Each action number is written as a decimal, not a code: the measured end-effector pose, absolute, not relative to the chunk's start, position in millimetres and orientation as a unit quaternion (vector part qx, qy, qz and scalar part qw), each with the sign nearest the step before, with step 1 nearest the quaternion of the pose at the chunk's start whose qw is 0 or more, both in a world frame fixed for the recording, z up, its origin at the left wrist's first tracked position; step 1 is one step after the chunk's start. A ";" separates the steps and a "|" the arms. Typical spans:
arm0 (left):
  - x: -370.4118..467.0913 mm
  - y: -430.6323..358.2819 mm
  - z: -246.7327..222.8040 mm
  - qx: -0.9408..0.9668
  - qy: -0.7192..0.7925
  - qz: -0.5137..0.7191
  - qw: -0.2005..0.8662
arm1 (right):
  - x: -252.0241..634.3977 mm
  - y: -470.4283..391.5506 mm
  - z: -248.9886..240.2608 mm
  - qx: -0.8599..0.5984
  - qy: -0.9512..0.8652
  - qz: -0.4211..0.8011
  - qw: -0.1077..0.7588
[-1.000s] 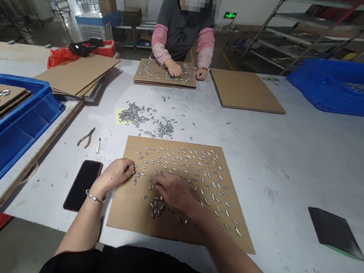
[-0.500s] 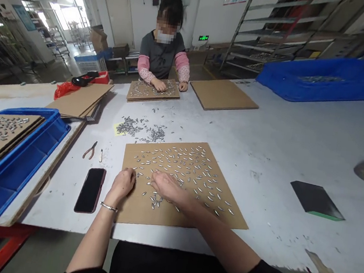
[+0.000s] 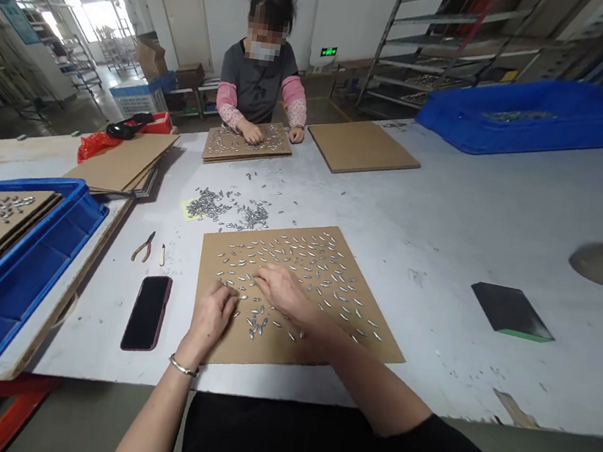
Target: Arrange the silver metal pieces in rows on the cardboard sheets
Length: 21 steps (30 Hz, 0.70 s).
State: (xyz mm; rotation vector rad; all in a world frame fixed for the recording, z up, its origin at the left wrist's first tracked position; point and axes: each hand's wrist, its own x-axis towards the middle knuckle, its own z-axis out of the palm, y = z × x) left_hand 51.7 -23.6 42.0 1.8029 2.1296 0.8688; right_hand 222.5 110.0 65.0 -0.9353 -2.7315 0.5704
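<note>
In front of me a brown cardboard sheet (image 3: 285, 353) lies on the white table, covered with rows of small silvery spindle-shaped metal pieces (image 3: 332, 248). My left hand (image 3: 212, 314) rests over the sheet's left part, fingers curled and pinched together; whatever is in them is too small to make out. My right hand (image 3: 282, 290) is over the middle of the sheet, fingertips pressed down among the pieces, and its grip is hidden too. Between and below the hands sits a loose cluster of the same pieces (image 3: 256, 324). A larger heap of pieces (image 3: 207, 204) lies beyond the sheet.
Pliers (image 3: 143, 247), a small knife-like tool (image 3: 163, 255) and a phone (image 3: 146, 313) lie left. A blue tray (image 3: 22, 278) holds loaded cardboard. Across the table a co-worker (image 3: 258, 87) handles pieces on stacked cardboard (image 3: 210, 158). A dark pad (image 3: 512, 311) and blue bin (image 3: 540, 142) are right.
My left hand has shifted slightly right over the sheet, and my right hand has moved a little up the sheet. The whole view has shifted slightly.
</note>
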 end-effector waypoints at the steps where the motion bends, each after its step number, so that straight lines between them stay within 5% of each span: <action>1: 56.9 -19.2 38.7 0.621 0.719 0.291 0.114 | 233.0 107.7 61.9 -0.327 -0.916 0.203 0.112; 7: 67.1 2.5 32.1 0.638 0.717 0.247 0.129 | 273.9 89.4 43.5 -0.355 -0.894 0.234 0.141; 21: 48.9 -10.1 50.3 0.583 0.769 0.228 0.133 | 228.5 70.9 59.1 -0.289 -0.942 0.169 -0.004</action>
